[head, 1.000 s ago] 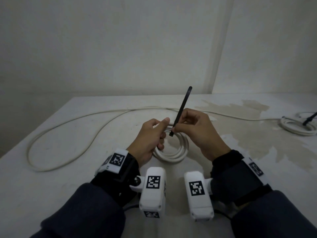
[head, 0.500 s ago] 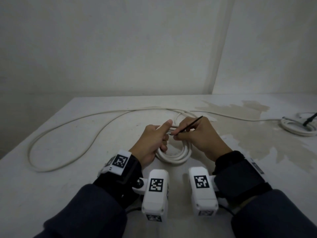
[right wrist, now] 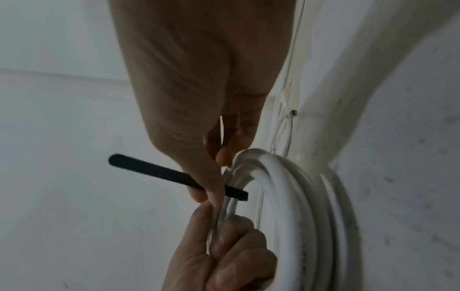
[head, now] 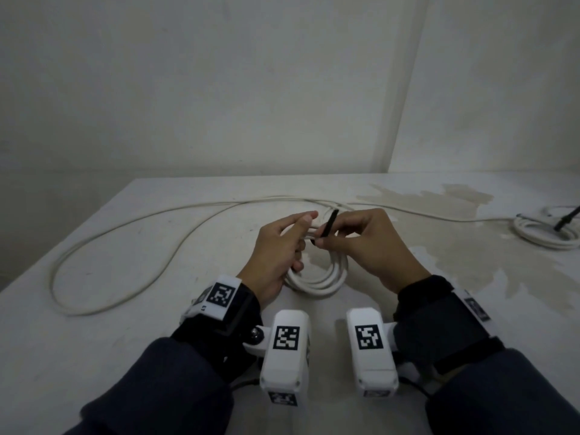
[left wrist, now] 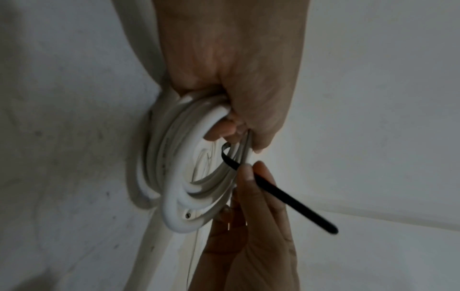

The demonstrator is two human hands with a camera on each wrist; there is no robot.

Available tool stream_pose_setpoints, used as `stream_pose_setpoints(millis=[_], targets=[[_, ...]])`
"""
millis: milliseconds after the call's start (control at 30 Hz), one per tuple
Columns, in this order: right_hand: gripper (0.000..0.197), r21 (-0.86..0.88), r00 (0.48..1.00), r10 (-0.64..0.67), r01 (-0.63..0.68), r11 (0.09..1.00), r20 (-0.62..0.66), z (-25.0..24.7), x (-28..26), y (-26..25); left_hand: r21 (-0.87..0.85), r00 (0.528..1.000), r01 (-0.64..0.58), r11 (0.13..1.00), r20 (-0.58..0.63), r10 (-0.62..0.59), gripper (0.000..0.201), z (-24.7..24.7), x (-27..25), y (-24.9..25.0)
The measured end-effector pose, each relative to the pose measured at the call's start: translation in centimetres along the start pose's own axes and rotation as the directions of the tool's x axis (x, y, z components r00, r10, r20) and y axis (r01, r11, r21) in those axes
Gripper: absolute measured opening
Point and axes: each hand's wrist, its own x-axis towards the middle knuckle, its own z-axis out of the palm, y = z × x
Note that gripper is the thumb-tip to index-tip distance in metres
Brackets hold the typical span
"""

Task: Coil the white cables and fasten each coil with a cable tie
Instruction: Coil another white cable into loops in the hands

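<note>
A white cable coil (head: 326, 277) stands on edge at the table's middle. My left hand (head: 279, 246) grips its top strands, fingers curled round them, thumb on top. My right hand (head: 361, 243) pinches a black cable tie (head: 328, 223) against the same strands. In the left wrist view the cable tie (left wrist: 286, 195) hooks under the coil (left wrist: 174, 177) beside my left hand (left wrist: 239, 98), and its long end points away. In the right wrist view my right hand (right wrist: 199, 118) pinches the cable tie (right wrist: 154, 170) next to the coil (right wrist: 293, 196).
A long loose white cable (head: 125, 233) loops over the left half of the table and runs along the back. At the far right lies another white coil (head: 546, 233) with a black tie (head: 566, 218) on it. The table (head: 125, 356) meets pale walls behind.
The cable tie stood upright above the coil a second ago. My right hand has swung it down and brought it against the strands that my left hand holds.
</note>
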Motion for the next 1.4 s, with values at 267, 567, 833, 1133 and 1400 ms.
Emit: stream_pose_setpoints(millis=[267,567,833,1133,1400], targets=[[0.025,0.022,0.996,-0.089,0.089,0.996,0.007,-0.2,0.1,0.1,-0.036,0.997,0.074,0.997,0.009,-0.073,0.021,0.1,0.1,0.0],[0.01,0.121,1.0,0.028,-0.026,0.992,-0.014,0.0,0.0,-0.1,-0.035,1.0,0.012,0.999,0.019,-0.012,0.021,0.1,0.2,-0.1],[0.014,0.239,0.984,0.151,-0.124,0.963,-0.097,0.3,0.1,-0.9,-0.044,0.999,-0.027,0.999,-0.024,0.026,0.021,0.0,0.2,-0.1],[0.013,0.363,0.975,0.208,-0.166,0.917,-0.081,0.2,-0.1,-1.2,-0.057,0.998,-0.025,0.998,-0.056,0.022,0.021,-0.2,0.4,-0.2],[0.032,0.344,0.957,0.29,-0.272,0.899,0.001,0.2,-0.2,-1.4,-0.006,0.996,-0.084,0.996,-0.035,0.084,0.023,-0.1,0.1,-0.1]])
